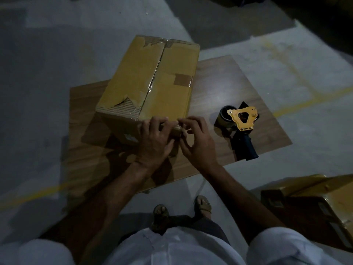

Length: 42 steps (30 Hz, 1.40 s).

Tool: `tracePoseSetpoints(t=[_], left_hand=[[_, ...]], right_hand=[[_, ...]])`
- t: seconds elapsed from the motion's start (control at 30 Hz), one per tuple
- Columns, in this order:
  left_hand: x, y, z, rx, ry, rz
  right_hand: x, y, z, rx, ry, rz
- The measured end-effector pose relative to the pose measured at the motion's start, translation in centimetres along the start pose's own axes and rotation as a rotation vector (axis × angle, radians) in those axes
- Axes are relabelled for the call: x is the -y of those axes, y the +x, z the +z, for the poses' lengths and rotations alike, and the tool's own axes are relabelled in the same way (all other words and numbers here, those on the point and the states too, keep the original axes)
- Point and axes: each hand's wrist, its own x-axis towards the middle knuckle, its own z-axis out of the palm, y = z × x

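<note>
The cardboard carton (152, 77) stands on a wooden board (219, 83), with the tape dispenser (240, 123) beside it. At the carton's near edge, left hand (154, 138) and right hand (196, 138) both pinch a brown tape wad (176, 131). They are probably peeling off old tape; the next move needs a steady pull.

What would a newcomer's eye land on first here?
The taped cardboard box sits mid-frame on a wooden board, with the left hand and right hand meeting at its near edge. Right of it on the board lies a yellow-and-black tape dispenser.
</note>
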Motion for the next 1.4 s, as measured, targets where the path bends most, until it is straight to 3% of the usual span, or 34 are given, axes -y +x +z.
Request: tracePoseSetpoints(t=[0.1,0.2,0.37,0.5,0.63,0.77,0.87,1.1,1.27,1.33,1.4], left_hand=[[-2.0,0.4,0.1,0.03,0.055,-0.044],[-2.1,1.4,-0.3,0.084,0.049,-0.051],[0.9,1.9,-1.6,0.159,-0.146,0.001],[0.5,2.4,-0.5,0.08,-0.115,-0.027],[0.5,2.0,0.4,0.037,-0.086,-0.038],[0.8,2.2,-0.1,0.058,-0.056,0.001],[1.1,1.3,-0.9,0.156,0.037,0.05],[0.7,2.7,-4.3,0.258,-0.152,-0.018],[4.6,5.0,-5.6,0.043,-0.024,-0.371],[6.1,5.5,-5.4,0.099,0.079,-0.567],[6.9,5.3,-5.1,0.181,0.028,-0.726]], right_hand=[[-0.7,0.4,-0.3,-0.039,0.019,0.045],[-1.2,0.6,-1.3,0.049,0.053,0.091],[-1.9,0.1,-3.2,0.024,0.082,0.206],[-0.8,0.7,-2.9,-0.052,0.115,0.134],[-0.9,0.7,-1.9,0.065,0.098,0.107],[-1.8,0.2,-2.2,0.168,0.114,0.158],[-2.3,0.1,-3.1,0.15,0.081,0.171],[0.1,2.1,-3.9,0.064,0.055,0.044],[1.9,4.8,-2.6,0.301,-0.017,0.121],[1.9,5.8,-2.3,0.378,-0.057,0.155],[1.3,6.4,-2.3,0.394,-0.039,0.142]])
